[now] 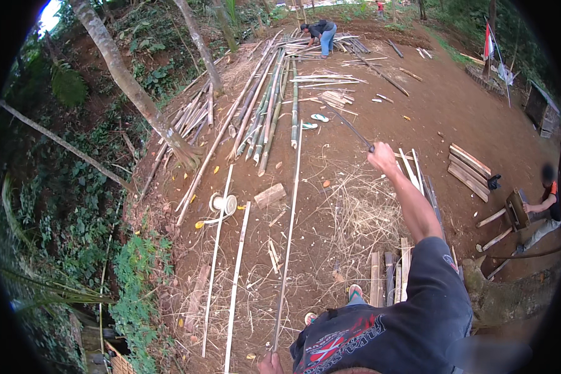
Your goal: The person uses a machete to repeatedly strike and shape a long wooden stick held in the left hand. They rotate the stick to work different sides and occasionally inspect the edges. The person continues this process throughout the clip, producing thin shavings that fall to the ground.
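My right hand (381, 157) is stretched forward, its fingers wrapped round the dark handle of a machete (354, 129). The long thin blade points away and to the left. Low at the bottom edge, my left hand (270, 363) is closed on the near end of a long, narrow bamboo strip (290, 234). That strip runs forward over the ground toward a pair of sandals (318, 118). To its left lie two paler bamboo strips (236, 290), apart from my hand. Part of my left hand is cut off by the frame.
A heap of bamboo poles (271, 106) spreads ahead, where a person (321, 36) bends over. Shavings (371, 209) cover the dirt before me. A wooden block (270, 196) lies near a pale spool (223, 204). Planks (469, 171) and another person (547, 202) are at right; a leafy slope drops away left.
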`<state>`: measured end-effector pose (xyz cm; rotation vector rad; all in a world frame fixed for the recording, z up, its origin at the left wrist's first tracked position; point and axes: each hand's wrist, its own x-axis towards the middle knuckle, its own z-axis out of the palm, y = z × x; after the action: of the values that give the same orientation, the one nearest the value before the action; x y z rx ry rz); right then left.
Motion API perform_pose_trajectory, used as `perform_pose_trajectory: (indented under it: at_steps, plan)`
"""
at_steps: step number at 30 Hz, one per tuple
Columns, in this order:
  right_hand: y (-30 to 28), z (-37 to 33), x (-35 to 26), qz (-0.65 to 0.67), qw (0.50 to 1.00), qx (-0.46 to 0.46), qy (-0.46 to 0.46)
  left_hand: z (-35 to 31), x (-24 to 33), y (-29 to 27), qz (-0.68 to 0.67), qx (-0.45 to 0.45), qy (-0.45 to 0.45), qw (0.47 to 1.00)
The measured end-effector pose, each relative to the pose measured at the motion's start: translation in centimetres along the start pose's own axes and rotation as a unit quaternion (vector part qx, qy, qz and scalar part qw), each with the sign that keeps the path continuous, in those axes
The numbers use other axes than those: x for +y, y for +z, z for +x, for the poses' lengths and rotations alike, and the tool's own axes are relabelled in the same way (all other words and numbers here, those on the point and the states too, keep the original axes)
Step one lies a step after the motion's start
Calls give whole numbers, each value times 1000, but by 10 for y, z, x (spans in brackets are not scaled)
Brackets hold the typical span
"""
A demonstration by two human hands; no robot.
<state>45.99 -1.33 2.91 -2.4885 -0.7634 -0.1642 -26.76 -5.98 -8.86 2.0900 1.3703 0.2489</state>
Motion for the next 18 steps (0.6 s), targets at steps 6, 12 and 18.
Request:
perform_pose_trajectory:
  at_steps: [6, 12, 18]
  plan:
    - [32, -133, -73, 72, 961, -228, -141, 37, 7, -3, -263, -174, -107, 943]
    - [53, -234, -112, 26, 858, -212, -467, 76, 51, -26, -486, -354, -153, 784]
    - [39, -108, -117, -52, 962, -150, -223, 31, 39, -22, -473, -381, -168, 777]
